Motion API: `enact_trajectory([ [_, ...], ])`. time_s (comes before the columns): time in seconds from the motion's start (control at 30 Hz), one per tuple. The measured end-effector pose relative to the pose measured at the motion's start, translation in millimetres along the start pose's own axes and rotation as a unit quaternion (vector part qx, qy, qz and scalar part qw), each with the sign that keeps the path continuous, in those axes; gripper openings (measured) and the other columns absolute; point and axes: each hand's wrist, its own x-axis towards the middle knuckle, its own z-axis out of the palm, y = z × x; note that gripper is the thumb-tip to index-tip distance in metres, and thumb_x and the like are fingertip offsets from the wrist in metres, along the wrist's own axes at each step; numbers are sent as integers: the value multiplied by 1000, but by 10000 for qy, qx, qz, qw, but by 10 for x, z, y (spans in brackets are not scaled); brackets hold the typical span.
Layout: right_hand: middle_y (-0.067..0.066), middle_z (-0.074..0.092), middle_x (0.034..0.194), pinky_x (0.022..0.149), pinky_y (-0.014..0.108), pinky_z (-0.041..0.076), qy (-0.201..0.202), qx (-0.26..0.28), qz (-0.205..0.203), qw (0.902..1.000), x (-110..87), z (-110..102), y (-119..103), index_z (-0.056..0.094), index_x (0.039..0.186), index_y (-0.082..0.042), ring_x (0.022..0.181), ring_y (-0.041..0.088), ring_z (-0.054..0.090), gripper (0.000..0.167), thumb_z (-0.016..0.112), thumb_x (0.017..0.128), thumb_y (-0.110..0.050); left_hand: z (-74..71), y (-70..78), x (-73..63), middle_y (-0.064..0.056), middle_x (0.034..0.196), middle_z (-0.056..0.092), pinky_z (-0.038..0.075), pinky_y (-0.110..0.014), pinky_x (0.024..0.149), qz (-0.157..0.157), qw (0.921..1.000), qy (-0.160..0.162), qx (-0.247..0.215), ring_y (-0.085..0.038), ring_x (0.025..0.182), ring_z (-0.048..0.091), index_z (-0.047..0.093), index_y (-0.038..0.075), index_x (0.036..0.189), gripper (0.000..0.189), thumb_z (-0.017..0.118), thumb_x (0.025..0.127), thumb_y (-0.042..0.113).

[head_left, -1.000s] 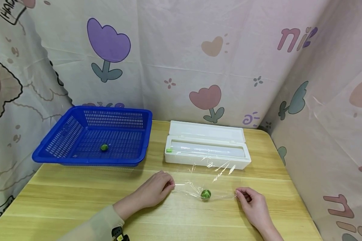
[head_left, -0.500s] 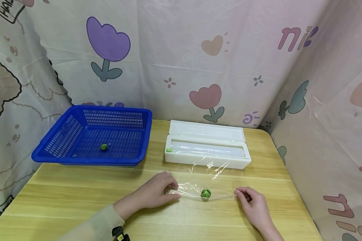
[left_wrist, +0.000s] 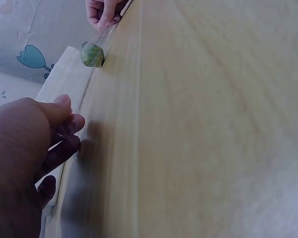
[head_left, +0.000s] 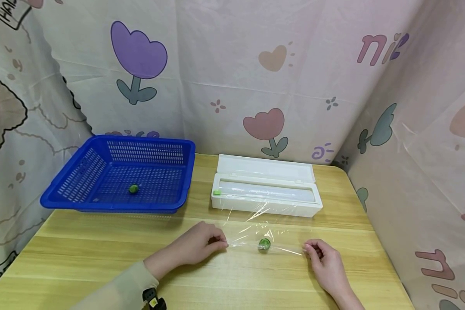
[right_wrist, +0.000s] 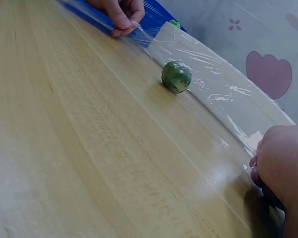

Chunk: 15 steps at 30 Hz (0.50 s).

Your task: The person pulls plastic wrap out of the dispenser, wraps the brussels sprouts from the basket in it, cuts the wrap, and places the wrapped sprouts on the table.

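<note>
A sheet of clear plastic wrap point(head_left: 244, 228) stretches from the white dispenser box point(head_left: 267, 206) toward the near side of the table. Its near left corner is pinched between the thumb and fingers of my left hand point(head_left: 199, 244). My right hand point(head_left: 325, 262) pinches the near right corner. Between the two hands sits a small round green Brussels sprout point(head_left: 264, 244), with the film's near edge drawn across it. The right wrist view shows this sprout point(right_wrist: 176, 77) under shiny film, just in front of the box. In the left wrist view, my left thumb and fingertips point(left_wrist: 64, 101) meet on the film.
A blue perforated basket point(head_left: 118, 206) stands at the back left with another Brussels sprout point(head_left: 133, 189) inside. The dispenser's lid point(head_left: 265, 168) is raised, showing the film roll point(head_left: 271, 192) and a green slider point(head_left: 217, 193). A patterned curtain point(head_left: 217, 64) encloses the table's back and sides.
My left fingers parted half a second ago and now pinch the film again. The film's left side is spread flatter. The sprout has shifted slightly away from me; my right hand has barely moved.
</note>
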Motion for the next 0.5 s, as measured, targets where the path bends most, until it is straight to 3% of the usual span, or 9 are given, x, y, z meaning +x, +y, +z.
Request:
enact_trajectory([
  [0.3, -5, 64, 74, 53, 22, 46, 83, -208, 197, 9996, 38, 2, -29, 73, 94, -4, 63, 7, 54, 12, 69, 99, 6, -11, 2, 26, 17, 80, 68, 53, -26, 67, -314, 9988, 136, -344, -1, 68, 58, 75, 23, 98, 18, 63, 109, 31],
  [0.5, -4, 66, 76, 55, 22, 48, 148, -464, 248, 9985, 89, 14, -55, 74, 95, -2, 65, 7, 56, 8, 70, 99, 4, 16, -20, 59, 18, 76, 66, 52, -27, 68, -436, 9979, 396, -287, -1, 67, 57, 74, 21, 93, 22, 62, 110, 30],
])
